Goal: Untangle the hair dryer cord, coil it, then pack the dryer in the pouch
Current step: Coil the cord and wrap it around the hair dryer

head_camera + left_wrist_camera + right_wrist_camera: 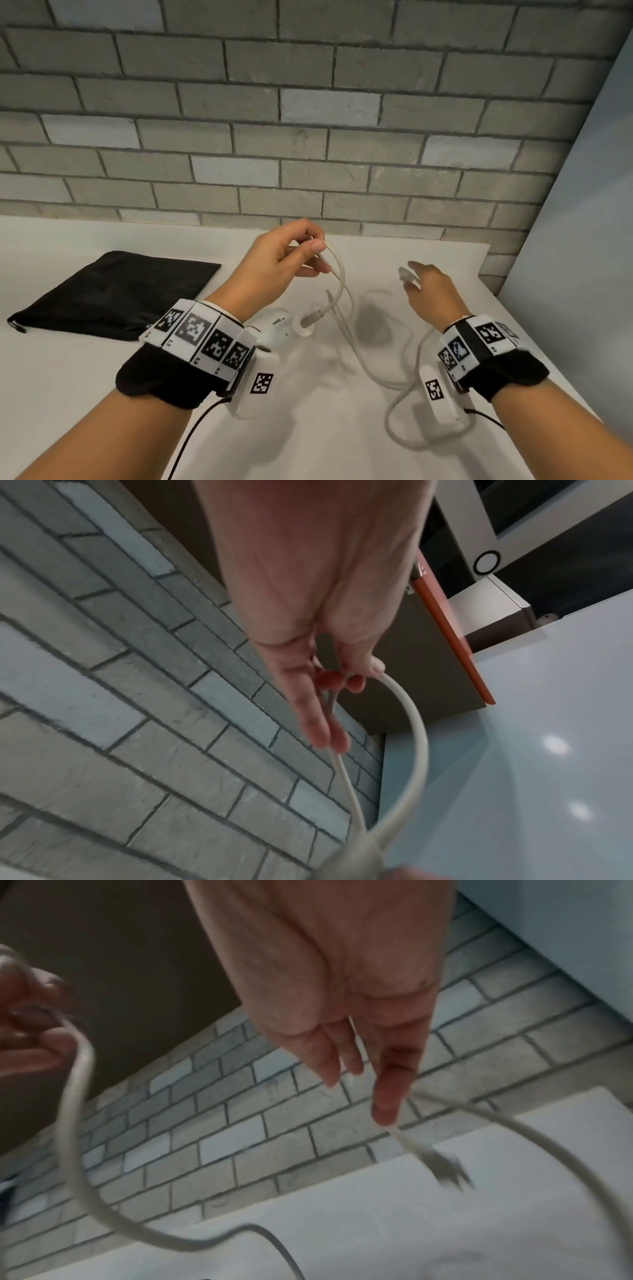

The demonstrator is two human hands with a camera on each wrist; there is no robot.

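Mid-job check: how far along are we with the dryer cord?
Done: nothing finished yet. In hand: the left hand pinches a raised loop of cord; the right hand holds the cord near its plug. Left: slack lies uncoiled on the table, and the dryer sits outside the flat pouch.

Indoor room, exact kind unclear. Grey brick wall [308,102] beyond left grip [274,260], plain white tabletop [102,394] under it, pale blue panel [582,257] right of right grip [431,284], orange-edged board [452,642] past left grip.
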